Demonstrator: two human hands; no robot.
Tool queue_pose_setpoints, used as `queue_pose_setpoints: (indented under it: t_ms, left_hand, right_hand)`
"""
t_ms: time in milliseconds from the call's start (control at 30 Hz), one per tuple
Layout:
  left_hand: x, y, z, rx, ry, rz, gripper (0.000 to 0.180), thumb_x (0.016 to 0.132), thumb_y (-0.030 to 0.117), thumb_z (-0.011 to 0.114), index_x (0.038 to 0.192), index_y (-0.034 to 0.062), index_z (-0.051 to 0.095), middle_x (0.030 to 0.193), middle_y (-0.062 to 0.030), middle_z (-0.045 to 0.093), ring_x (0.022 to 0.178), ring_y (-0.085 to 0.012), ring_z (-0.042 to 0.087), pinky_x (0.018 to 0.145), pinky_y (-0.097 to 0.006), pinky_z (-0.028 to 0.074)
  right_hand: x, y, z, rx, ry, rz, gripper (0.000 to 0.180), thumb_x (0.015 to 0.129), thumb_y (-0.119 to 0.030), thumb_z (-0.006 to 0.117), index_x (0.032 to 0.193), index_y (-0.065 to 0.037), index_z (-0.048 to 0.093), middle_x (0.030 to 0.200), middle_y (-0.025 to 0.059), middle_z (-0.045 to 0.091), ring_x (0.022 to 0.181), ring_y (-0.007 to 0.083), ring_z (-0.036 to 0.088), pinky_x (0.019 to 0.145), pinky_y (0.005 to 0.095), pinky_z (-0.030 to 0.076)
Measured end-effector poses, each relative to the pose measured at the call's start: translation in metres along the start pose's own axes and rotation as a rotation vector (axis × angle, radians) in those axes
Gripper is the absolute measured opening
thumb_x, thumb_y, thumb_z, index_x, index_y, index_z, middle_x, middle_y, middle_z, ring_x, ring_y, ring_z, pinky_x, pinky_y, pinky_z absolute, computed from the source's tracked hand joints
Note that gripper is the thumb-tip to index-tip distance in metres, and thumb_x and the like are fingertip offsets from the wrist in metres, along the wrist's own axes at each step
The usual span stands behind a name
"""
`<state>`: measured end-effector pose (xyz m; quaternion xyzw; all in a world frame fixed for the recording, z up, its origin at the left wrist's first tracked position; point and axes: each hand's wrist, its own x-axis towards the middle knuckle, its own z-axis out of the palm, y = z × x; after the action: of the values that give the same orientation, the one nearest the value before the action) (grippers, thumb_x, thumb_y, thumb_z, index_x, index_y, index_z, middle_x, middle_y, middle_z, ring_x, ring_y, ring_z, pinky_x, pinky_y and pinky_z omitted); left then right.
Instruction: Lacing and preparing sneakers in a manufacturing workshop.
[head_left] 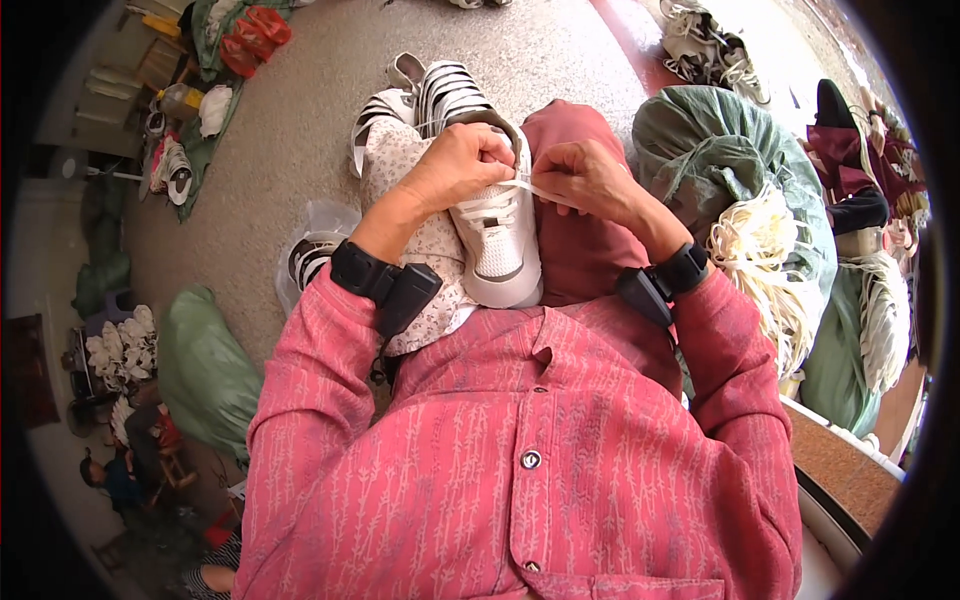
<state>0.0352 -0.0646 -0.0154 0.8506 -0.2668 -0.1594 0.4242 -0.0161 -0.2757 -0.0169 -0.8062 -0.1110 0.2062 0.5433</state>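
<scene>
A white sneaker (498, 255) with a mesh toe rests on my lap between my thighs, its toe toward me. White laces cross its front. My left hand (462, 165) is closed in a pinch over the eyelets, with the white shoelace (527, 187) at its fingertips. To the right of the shoe my right hand (588, 180) pinches the same shoelace, which runs between both hands. The tips of several fingers are hidden. Just beyond my left hand lie striped black-and-white shoes (455, 92), and a patterned cloth (400, 185) covers my left thigh.
A large green sack (700, 130) stands at my right, with a bundle of cream laces (760, 265) hanging over it. More shoes (710, 45) lie at the far right. A striped shoe in clear plastic (312, 255) sits left of my leg. Another green sack (205, 365) is farther left.
</scene>
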Motion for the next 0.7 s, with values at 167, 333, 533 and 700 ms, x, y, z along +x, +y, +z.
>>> queue_pose_setpoints:
  t_ms: [167, 333, 533, 700]
  left_hand:
    - [0.010, -0.005, 0.001, -0.164, -0.038, -0.039, 0.013, 0.072, 0.007, 0.070, 0.082, 0.0000, 0.069, 0.075, -0.0047, 0.065, 0.070, -0.0109, 0.060, 0.064, -0.026, 0.048]
    - [0.010, -0.002, 0.007, -0.222, 0.001, 0.046, 0.010, 0.071, 0.006, 0.069, 0.080, 0.0013, 0.068, 0.072, -0.0029, 0.062, 0.069, -0.0107, 0.058, 0.064, -0.026, 0.047]
    - [-0.004, -0.006, 0.010, -0.077, 0.036, 0.041, 0.011, 0.067, 0.007, 0.069, 0.076, 0.0004, 0.066, 0.073, -0.0080, 0.060, 0.068, -0.0153, 0.059, 0.063, -0.029, 0.047]
    - [-0.002, 0.001, 0.010, -0.024, 0.039, 0.066, 0.014, 0.068, 0.009, 0.071, 0.078, -0.0001, 0.068, 0.074, -0.0068, 0.059, 0.068, -0.0155, 0.059, 0.063, -0.028, 0.047]
  right_hand:
    - [0.013, 0.002, -0.008, 0.056, 0.017, 0.033, 0.015, 0.089, -0.017, 0.059, 0.086, -0.003, 0.065, 0.070, 0.0010, 0.062, 0.055, 0.0070, 0.057, 0.045, 0.0221, 0.045]
    - [0.023, 0.025, -0.011, -0.155, 0.028, -0.234, 0.012, 0.083, -0.013, 0.064, 0.090, -0.004, 0.065, 0.073, 0.0059, 0.065, 0.062, 0.0150, 0.061, 0.053, 0.0286, 0.049]
    - [0.025, -0.013, -0.022, -0.586, 0.100, -0.423, 0.039, 0.067, -0.019, 0.076, 0.102, -0.010, 0.063, 0.094, 0.0122, 0.063, 0.084, 0.0301, 0.063, 0.070, 0.0399, 0.049]
    - [0.041, 0.002, -0.028, -0.488, -0.084, -0.442, 0.032, 0.066, -0.021, 0.077, 0.093, -0.010, 0.064, 0.078, 0.0076, 0.065, 0.076, 0.0272, 0.064, 0.066, 0.0370, 0.048]
